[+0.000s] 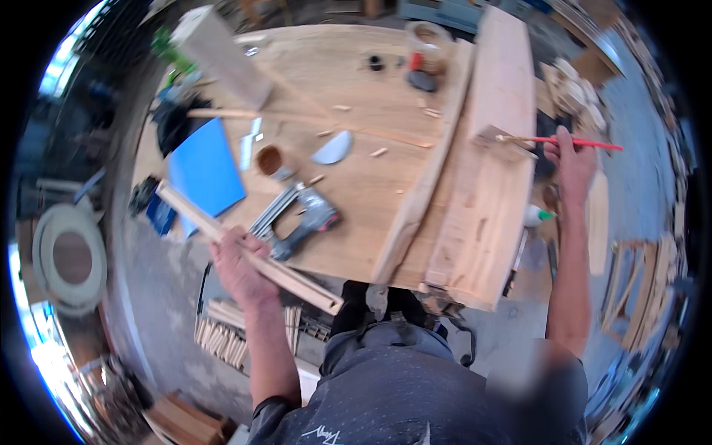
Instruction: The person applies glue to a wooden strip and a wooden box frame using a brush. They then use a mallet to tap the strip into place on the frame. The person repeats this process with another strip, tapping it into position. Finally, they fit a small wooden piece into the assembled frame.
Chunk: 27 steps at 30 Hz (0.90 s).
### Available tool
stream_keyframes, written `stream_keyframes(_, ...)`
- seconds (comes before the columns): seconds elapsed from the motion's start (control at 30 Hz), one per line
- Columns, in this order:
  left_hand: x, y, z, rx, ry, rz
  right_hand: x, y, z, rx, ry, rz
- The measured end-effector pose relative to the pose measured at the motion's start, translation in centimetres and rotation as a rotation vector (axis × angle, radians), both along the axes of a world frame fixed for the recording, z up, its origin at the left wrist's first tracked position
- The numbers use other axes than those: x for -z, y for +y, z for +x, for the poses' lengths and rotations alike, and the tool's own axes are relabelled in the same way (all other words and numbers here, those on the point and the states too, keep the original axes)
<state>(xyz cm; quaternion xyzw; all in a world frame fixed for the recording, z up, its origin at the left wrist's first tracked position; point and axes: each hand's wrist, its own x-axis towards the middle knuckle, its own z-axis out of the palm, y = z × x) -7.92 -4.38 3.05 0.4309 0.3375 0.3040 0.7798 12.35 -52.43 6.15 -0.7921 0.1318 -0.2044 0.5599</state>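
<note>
head view shows me the left hand (241, 263) wrapped around a long wooden strip (297, 284), just off the left and near side of the nail gun (317, 211). well to the nail gun's right, the right hand (574, 159) grips a red-handled brush (544, 139). left of the nail gun, a blue sheet (208, 172) lies on the desk (356, 96).

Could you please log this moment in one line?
Left hand: gripping wooden strip | Right hand: holding red-handled brush | Grey tool: on table
</note>
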Motion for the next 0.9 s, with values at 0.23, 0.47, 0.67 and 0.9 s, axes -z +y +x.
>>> stream_keyframes(0.23,0.9,5.1,-5.0,0.029,-0.026,-0.048,3.5,24.2,-2.9,-0.538,0.042,0.228)
stream_keyframes(0.47,1.2,8.7,-7.1,0.176,-0.073,-0.224,8.9,42.1,-2.5,-0.905,0.059,-0.317)
stream_keyframes(0.67,2.5,10.6,-8.2,0.278,-0.016,-0.157,14.7,44.7,-2.7,-0.948,0.159,-0.422)
stream_keyframes(0.9,2.5,8.0,-5.5,0.435,-0.091,0.079,7.8,35.9,-7.7,-1.080,0.685,-0.450)
